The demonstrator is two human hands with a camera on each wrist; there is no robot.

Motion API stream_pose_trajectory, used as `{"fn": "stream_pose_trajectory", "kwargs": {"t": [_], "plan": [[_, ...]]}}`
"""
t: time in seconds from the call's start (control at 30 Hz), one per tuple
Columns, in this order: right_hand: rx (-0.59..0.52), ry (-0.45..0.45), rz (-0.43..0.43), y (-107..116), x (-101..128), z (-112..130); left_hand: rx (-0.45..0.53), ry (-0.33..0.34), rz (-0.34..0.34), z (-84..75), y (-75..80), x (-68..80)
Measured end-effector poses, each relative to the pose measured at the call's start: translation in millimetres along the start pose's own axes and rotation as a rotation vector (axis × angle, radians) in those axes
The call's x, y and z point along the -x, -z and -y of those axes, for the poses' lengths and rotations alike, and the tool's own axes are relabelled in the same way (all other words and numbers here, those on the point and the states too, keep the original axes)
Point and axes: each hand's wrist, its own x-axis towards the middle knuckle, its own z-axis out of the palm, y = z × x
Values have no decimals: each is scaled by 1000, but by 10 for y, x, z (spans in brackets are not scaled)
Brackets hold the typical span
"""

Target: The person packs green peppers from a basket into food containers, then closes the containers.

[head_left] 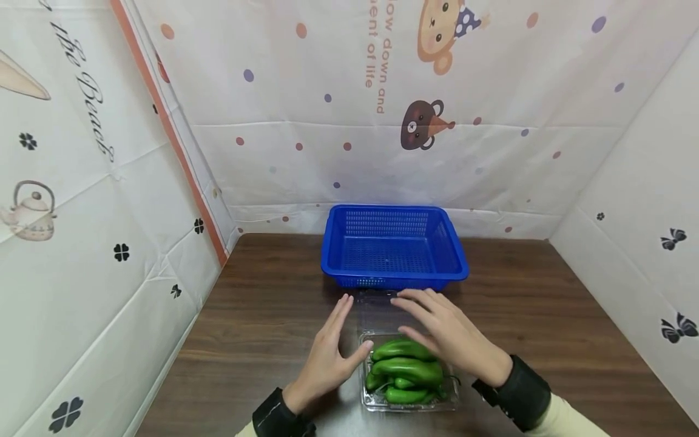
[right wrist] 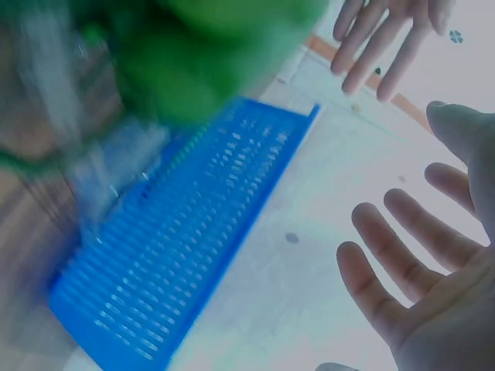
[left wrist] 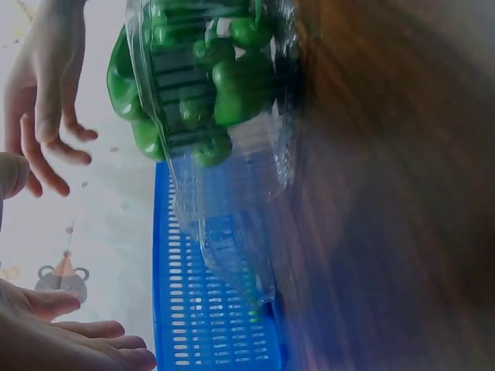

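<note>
Two hands, my left hand [head_left: 327, 358] and right hand [head_left: 445, 334], hover flat-fingered, holding nothing, over a clear tray [head_left: 377, 397] of green peppers [head_left: 406, 367]; only the head view shows the blue basket [head_left: 393, 246] empty.

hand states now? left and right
Left hand: open, holding nothing, beside the clear pepper box.
Right hand: open, holding nothing, above that box.

The head camera is looking forward and down from above at the wooden table [head_left: 546, 303], taking in the blue basket [head_left: 393, 249] at frame centre and the clear box of green peppers [head_left: 406, 373] lower down. The left wrist camera is sitting low and close, rolled sideways, with the peppers [left wrist: 201, 85] at top and the basket [left wrist: 209, 309] below. The right wrist camera is peering up from close by, blurred, sharing the basket [right wrist: 178, 263] and peppers [right wrist: 209, 54].
</note>
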Motion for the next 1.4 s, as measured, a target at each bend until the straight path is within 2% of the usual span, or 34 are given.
{"fn": "stream_pose_trajectory", "kwargs": {"t": [0.17,0.33,0.63,0.8,1.07,1.4], "plan": [[-22,-1,17,16,-208,-243,-4,14,-5,7,21,-89],[-26,-9,44,16,-393,-471,-25,-3,2,9,57,-204],[14,30,121,52,-740,-689,-48,-31,-20,46,153,-413],[11,13,165,-12,-923,-829,-65,-33,-32,86,193,-539],[-9,-67,332,-168,-1152,-1033,-71,61,12,167,230,-692],[-57,-137,521,-305,-1361,-1169,-97,70,-7,239,223,-825]]}}
